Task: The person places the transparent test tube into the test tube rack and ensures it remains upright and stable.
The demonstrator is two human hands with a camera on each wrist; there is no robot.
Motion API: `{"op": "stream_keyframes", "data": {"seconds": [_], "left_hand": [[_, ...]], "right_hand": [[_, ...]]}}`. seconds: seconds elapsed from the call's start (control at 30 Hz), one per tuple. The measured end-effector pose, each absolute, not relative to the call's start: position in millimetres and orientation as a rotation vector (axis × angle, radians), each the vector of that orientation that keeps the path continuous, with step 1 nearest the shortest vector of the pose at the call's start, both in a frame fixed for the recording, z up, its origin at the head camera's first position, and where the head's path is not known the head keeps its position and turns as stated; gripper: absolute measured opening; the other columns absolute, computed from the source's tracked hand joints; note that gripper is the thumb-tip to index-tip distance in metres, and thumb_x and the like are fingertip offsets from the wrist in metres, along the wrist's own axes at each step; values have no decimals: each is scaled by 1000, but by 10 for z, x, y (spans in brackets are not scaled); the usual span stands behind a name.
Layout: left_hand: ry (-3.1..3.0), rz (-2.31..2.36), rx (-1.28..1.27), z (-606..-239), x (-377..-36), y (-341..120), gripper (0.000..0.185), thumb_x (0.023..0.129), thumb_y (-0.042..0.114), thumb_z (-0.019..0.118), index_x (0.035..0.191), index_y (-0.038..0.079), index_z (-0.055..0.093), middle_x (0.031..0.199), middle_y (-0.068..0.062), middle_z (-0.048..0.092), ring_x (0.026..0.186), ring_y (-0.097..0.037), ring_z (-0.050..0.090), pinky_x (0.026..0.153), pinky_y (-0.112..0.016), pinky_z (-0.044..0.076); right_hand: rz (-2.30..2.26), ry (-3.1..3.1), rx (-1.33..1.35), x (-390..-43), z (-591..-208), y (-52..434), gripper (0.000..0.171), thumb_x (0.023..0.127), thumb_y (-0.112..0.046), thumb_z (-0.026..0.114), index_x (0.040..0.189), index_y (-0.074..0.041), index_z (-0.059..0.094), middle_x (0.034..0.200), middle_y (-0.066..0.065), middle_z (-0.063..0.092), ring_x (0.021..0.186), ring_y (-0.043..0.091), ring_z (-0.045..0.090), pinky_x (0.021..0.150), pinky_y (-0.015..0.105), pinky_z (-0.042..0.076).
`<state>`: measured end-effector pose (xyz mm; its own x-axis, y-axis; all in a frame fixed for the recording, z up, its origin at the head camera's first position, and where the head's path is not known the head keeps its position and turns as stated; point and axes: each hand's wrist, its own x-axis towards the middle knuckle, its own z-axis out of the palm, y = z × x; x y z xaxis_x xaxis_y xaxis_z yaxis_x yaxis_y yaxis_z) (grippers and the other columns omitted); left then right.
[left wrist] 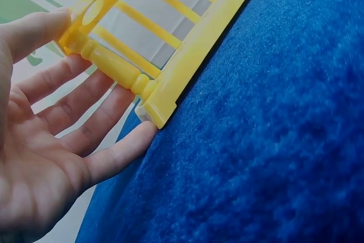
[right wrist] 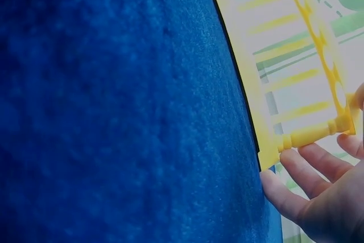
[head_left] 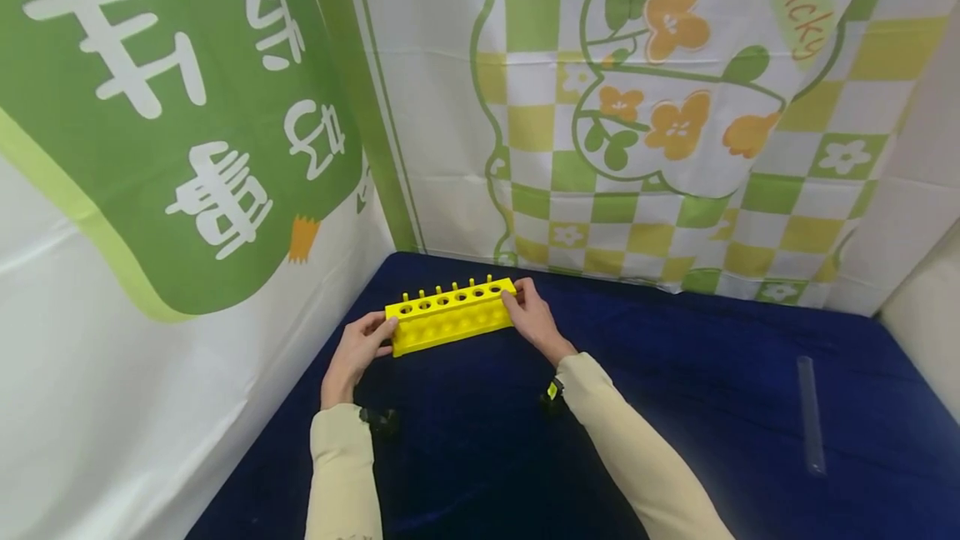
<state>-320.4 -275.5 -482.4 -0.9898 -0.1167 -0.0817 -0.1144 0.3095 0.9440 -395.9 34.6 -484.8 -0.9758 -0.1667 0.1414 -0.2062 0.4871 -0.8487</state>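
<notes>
A yellow plastic test tube rack (head_left: 450, 325) is held at its two ends between my hands, over the far left part of the table. Its top plate has a row of round holes, and pegs stand along the back. My left hand (head_left: 356, 354) grips the left end, thumb at the top plate and fingers along the end post (left wrist: 111, 64). At the right end, my right hand (head_left: 536, 319) holds the rack the same way, its fingers by the turned post (right wrist: 310, 135). Both wrist views show the rack's base (left wrist: 196, 64) close over the blue cloth.
Dark blue plush cloth (head_left: 480, 440) covers the table. A clear tube (head_left: 810, 415) lies on it at the right. Printed green and white hangings (head_left: 645, 90) stand behind the table and along its left side.
</notes>
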Motion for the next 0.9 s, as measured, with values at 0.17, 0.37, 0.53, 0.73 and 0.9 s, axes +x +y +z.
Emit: {"op": "stream_keyframes", "data": {"seconds": [0.17,0.37,0.53,0.73,0.9], "left_hand": [[-2550,-1828,219,-4814,-3225,-2731,57,97,46,58,140,10,51,136,-17,55,122,-33,56,99,-44,53],[-2556,-1818,199,-4815,-3243,-2702,60,96,49,58,141,10,50,137,-18,54,123,-33,56,100,-44,52],[-2569,-1809,204,-4831,-3271,-2690,60,97,49,57,142,10,49,136,-16,54,123,-32,56,99,-42,53],[-2572,-1823,186,-4812,-3268,-2717,61,97,48,57,143,9,48,138,-19,53,125,-34,55,101,-44,52],[-2579,-1817,179,-4806,-3270,-2739,56,99,42,56,143,8,48,138,-20,53,125,-35,55,102,-45,51]], "right_hand": [[1534,-2662,314,-3935,-4839,362,37,101,-48,45,120,-16,44,115,10,60,98,25,61,80,37,52],[1529,-2659,281,-3930,-4847,388,37,101,-48,46,119,-16,44,113,10,60,94,24,59,77,35,50],[1532,-2659,254,-3916,-4860,404,38,102,-48,45,120,-15,44,114,10,60,95,25,59,77,35,50],[1553,-2637,231,-3867,-4856,378,36,101,-47,46,119,-16,44,115,11,61,97,25,61,78,38,51],[1560,-2629,210,-3852,-4866,352,35,102,-46,45,119,-16,45,115,11,61,96,24,61,78,37,51]]}}
